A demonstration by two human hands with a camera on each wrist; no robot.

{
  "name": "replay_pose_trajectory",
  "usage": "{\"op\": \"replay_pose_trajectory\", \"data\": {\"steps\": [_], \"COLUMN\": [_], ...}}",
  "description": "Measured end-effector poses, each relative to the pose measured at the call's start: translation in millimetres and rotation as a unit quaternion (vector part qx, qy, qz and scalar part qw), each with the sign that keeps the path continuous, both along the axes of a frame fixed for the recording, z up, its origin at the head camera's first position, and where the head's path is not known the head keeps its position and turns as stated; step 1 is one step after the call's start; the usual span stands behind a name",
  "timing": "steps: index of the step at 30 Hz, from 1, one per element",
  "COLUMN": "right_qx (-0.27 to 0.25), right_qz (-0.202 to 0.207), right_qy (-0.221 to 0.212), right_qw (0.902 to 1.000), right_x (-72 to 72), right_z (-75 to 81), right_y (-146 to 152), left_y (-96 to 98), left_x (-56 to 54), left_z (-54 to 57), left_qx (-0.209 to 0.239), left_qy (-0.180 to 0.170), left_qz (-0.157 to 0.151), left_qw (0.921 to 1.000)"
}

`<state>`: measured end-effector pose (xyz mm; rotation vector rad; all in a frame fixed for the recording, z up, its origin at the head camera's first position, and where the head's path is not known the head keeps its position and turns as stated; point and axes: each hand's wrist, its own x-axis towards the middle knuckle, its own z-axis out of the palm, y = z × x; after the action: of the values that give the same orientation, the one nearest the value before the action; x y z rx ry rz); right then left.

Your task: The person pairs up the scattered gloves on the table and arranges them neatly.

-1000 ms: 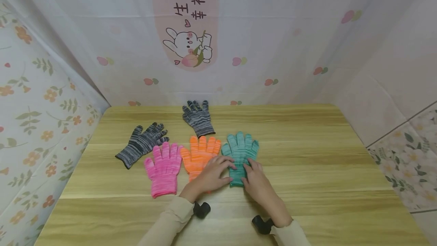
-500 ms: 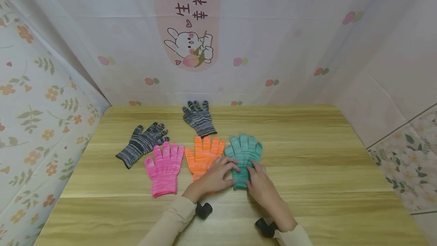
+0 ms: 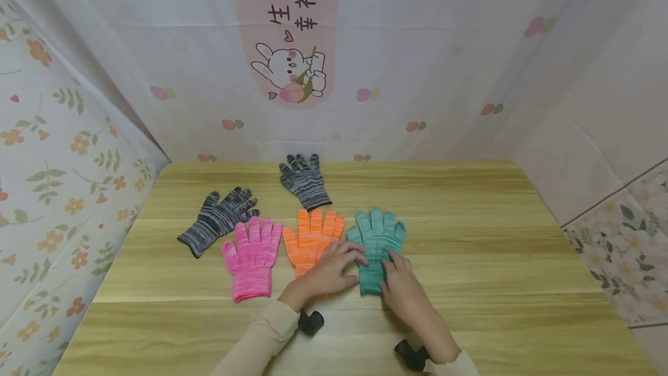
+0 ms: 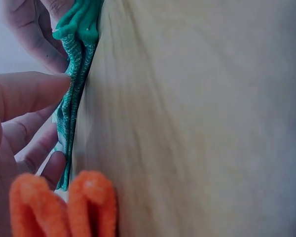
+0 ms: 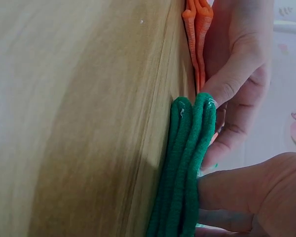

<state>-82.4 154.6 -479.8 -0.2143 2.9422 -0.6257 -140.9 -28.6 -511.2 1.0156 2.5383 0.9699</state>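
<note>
A pair of teal-green knit gloves [image 3: 374, 242] lies flat on the table, fingers pointing away; both wrist views show two cuffs stacked one on the other. My left hand [image 3: 331, 264] touches the near left edge of the pair with relaxed fingers and thumb, its wrist passing over the orange gloves [image 3: 309, 241]. On the opposite side, my right hand [image 3: 404, 289] rests its fingertips on the palm and cuff. Seen from the right wrist, the thumb [image 5: 237, 185] lies nearly straight against the green cuffs [image 5: 187, 158]. The orange cuffs [image 4: 91, 207] also show doubled in the left wrist view.
Pink gloves [image 3: 254, 260] lie left of the orange ones. Two grey-black striped gloves lie apart: one glove [image 3: 219, 219] slanted at the left, another glove [image 3: 305, 183] near the back edge. The wooden table [image 3: 496, 260] ends at a printed curtain [image 3: 417, 62].
The green gloves have slid right and slightly nearer, with my right hand going along. The orange gloves shifted a little right early on. My left hand moved slightly right, then stayed.
</note>
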Motion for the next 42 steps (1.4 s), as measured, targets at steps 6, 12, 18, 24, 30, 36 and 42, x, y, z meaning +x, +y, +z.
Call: {"op": "replay_pose_trajectory", "data": {"steps": [6,12,18,24,30,36,42], "right_qx": [0.012,0.021,-0.002,-0.033,-0.023,0.022,0.083], "right_qz": [0.005,0.014,0.025,0.082,0.173,0.231,0.211], "right_qy": [0.013,0.017,0.064,0.055,-0.006,-0.015,-0.058], "right_qw": [0.9998,0.9995,0.9976,0.9945,0.9846,0.9725,0.9722], "right_x": [1.5,1.2,-14.1,-50.6,-98.0,-139.2,-156.5], "right_z": [-0.8,0.9,15.4,36.6,38.5,25.8,15.0], "right_y": [1.3,2.2,-1.6,-21.3,-54.5,-79.3,-88.6], "left_y": [1.1,0.9,-16.4,-57.5,-90.9,-99.9,-100.4], "left_x": [1.2,1.2,-3.1,-10.7,-3.2,19.6,37.3], "left_z": [5.5,14.3,33.6,52.4,57.8,53.2,50.1], "left_qx": [-0.009,-0.016,0.051,0.081,0.064,0.034,0.032], "left_qy": [0.011,0.008,-0.05,-0.038,-0.031,0.0,0.008], "left_qz": [-0.002,-0.013,-0.003,0.072,0.139,0.137,0.153], "left_qw": [0.9999,0.9998,0.9975,0.9934,0.9878,0.99,0.9877]}}
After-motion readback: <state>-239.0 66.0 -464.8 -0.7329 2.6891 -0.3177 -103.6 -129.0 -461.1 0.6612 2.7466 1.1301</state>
